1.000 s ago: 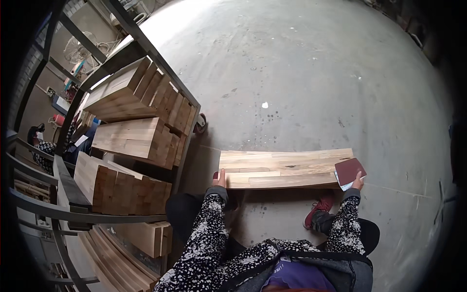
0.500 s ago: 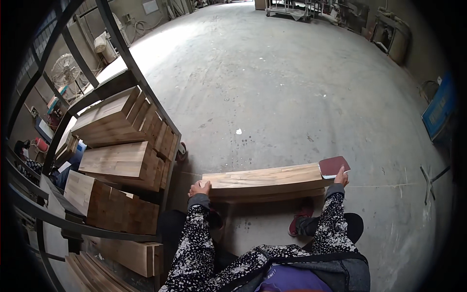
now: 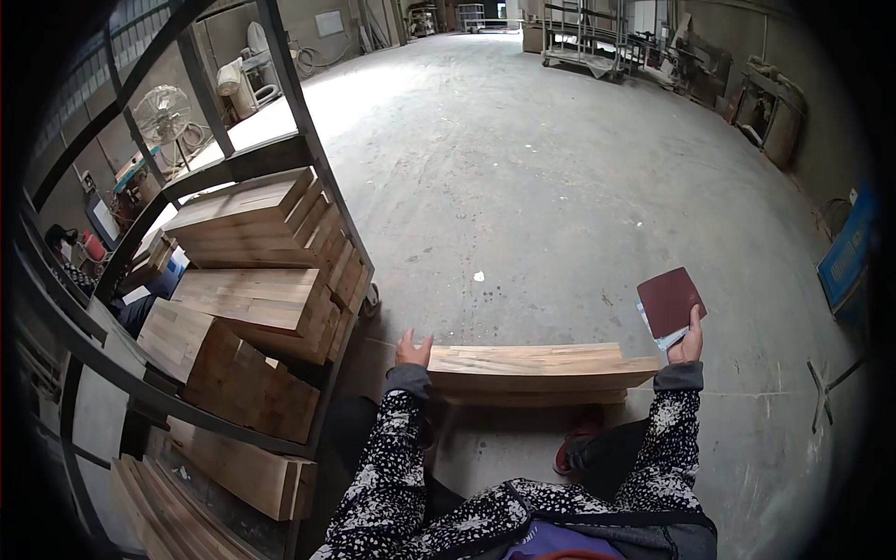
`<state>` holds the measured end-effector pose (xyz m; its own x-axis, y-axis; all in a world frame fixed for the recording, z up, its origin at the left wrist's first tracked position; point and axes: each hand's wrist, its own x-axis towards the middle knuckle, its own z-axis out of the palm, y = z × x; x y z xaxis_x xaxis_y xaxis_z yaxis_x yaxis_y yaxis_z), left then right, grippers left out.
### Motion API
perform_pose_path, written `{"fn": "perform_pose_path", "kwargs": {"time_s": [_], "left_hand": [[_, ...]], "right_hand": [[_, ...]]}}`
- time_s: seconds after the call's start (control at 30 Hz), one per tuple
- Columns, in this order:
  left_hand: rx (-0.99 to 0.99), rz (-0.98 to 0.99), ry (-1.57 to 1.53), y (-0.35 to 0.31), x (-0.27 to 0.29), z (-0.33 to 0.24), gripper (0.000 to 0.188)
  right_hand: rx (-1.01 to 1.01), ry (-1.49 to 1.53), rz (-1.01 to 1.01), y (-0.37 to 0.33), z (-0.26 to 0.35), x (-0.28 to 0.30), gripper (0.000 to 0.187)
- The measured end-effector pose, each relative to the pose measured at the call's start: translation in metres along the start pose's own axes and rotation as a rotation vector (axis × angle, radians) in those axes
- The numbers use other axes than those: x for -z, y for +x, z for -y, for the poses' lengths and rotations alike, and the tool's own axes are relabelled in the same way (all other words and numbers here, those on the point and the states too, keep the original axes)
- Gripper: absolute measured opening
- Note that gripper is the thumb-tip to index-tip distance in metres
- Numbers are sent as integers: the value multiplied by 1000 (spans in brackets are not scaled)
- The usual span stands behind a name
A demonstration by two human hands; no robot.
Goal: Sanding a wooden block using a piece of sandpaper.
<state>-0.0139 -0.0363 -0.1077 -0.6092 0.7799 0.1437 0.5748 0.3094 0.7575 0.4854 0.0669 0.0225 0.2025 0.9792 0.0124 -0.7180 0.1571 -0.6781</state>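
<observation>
Across the space before my legs lies a short stack of light wooden boards (image 3: 532, 358), the top one reaching further right than the one beneath. My left hand (image 3: 413, 351) is at the stack's left end, its fingers apart and gripping nothing; whether it touches the wood I cannot tell. In my right hand (image 3: 689, 345), raised beyond the right end of the boards, is a dark red sheet of sandpaper (image 3: 670, 301) with a pale, bluish-white layer showing along its lower edge. My thumb lies over the red side.
At my left, a dark metal-framed cart (image 3: 338, 201) carries several stacked wooden blocks (image 3: 247, 291). Long boards (image 3: 173, 509) lie low beside me. A blue panel (image 3: 845, 257) leans at far right, near crossed dark bars (image 3: 821, 395). A wheeled rack (image 3: 583, 42) stands far off.
My right hand has lifted the sandpaper up and away from the right end of the boards. My left hand has loosened from the left end, its fingers spreading. The view has tilted up.
</observation>
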Motion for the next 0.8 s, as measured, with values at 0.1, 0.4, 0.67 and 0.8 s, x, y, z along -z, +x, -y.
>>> {"fn": "perform_pose_path", "kwargs": {"time_s": [0.1, 0.4, 0.67, 0.8], "left_hand": [[-128, 263, -751, -15, 41, -140, 39], [-1134, 1282, -1324, -114, 179, -355, 28], [-1244, 1399, -1564, -143, 179, -401, 42], [-1160, 1354, -1695, -148, 175, -400, 32]], "right_hand": [[-157, 235, -34, -17, -15, -4, 34], [-318, 296, 81, -4, -75, -94, 31], [-366, 296, 74, -7, -74, -86, 29], [-338, 273, 60, -7, -71, -78, 30]]}}
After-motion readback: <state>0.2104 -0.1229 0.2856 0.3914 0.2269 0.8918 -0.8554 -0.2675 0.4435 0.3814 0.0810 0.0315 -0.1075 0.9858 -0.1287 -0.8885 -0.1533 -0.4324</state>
